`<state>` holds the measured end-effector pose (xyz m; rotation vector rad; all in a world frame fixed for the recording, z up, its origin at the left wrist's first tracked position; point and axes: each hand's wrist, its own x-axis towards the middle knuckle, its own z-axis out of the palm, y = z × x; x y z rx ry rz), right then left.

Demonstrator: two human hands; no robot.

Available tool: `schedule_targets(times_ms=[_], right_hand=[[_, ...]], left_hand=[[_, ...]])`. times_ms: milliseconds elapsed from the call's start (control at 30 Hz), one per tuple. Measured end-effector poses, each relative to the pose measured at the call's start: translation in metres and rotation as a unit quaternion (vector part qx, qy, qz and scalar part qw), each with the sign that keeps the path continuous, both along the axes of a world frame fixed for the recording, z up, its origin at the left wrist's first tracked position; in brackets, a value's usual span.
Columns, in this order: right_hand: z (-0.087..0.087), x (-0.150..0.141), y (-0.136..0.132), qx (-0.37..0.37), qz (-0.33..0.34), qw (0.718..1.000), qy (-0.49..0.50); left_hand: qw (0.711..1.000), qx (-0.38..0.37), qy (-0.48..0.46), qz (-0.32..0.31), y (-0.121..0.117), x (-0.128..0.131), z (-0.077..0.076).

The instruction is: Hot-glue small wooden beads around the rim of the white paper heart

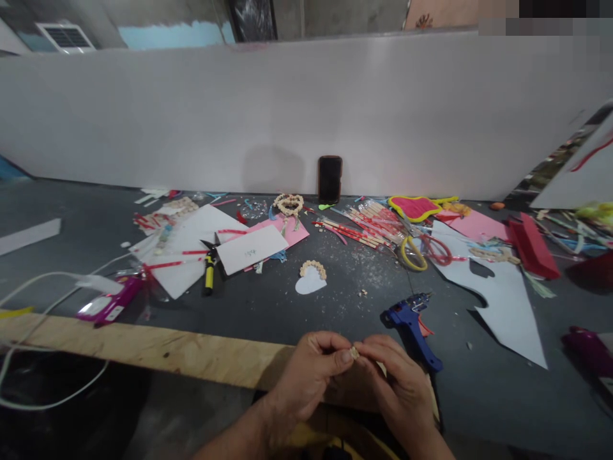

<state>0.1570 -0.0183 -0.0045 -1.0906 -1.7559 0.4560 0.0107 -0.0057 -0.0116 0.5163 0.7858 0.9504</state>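
1. At the near edge of the dark table (268,316), above its bare wooden strip (191,350), two bare hands meet fingertip to fingertip.
2. The left hand (318,370) pinches a small pale piece (354,353) between thumb and forefinger — a narrow grip, with the thumb on the near side.
3. The right hand (396,378) closes its fingertips on the other side of that same piece; its exact shape is too small to tell.
4. Farther in, beyond the hands, a white heart (311,282) lies flat, an arc of small tan pieces (313,266) curving along its upper end. Tiny crumbs (363,292) are scattered to the right of it.
5. Just beside the right hand, a blue glue gun (412,335) lies on its side, nozzle pointing away from the person.
6. Left of the heart are yellow-and-black pliers (209,273), near a white card (252,249) that overlaps a pink sheet (297,234).
7. Toward the back, red-and-pale sticks (352,235) lie in a loose heap; near them is a yellow scissor handle (412,255). A phone (330,179) stands upright before the white panel (191,115) — well apart from both hands.
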Motion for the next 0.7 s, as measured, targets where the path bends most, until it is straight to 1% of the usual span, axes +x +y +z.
schedule_targets(times_ms=[67,133,233,300,400,467,533,600,667,700], right_hand=[[-0.003,0.000,-0.001,-0.013,-0.012,1.000,0.008],[-0.005,0.000,-0.001,-0.026,-0.040,0.999,0.012],[-0.007,0.001,-0.001,-0.022,-0.064,0.998,0.001],[-0.007,0.000,-0.001,-0.008,-0.048,0.999,-0.017],[-0.007,0.001,-0.001,-0.001,-0.014,0.999,-0.045],[-0.009,0.004,-0.002,-0.005,-0.011,0.998,-0.065],[-0.012,0.013,-0.001,-0.008,-0.046,0.995,-0.090],[-0.015,0.026,0.002,-0.001,-0.108,0.985,-0.134],[-0.019,0.042,0.007,0.008,-0.170,0.962,-0.213],[-0.022,0.050,0.009,0.001,-0.206,0.945,-0.254]], left_hand=[[0.999,0.021,0.028,-0.013,0.001,-0.001,0.001],[0.996,0.052,0.063,-0.023,0.004,-0.004,0.002],[0.989,0.097,0.105,-0.023,0.007,-0.008,0.005],[0.985,0.113,0.125,-0.020,0.009,-0.009,0.005],[0.982,0.118,0.146,-0.018,0.009,-0.009,0.002],[0.981,0.115,0.157,-0.013,0.009,-0.009,0.001],[0.978,0.117,0.172,-0.009,0.010,-0.010,0.001],[0.974,0.124,0.190,-0.005,0.011,-0.012,0.001],[0.969,0.131,0.208,0.003,0.014,-0.016,0.001],[0.968,0.130,0.214,0.009,0.015,-0.018,0.002]])
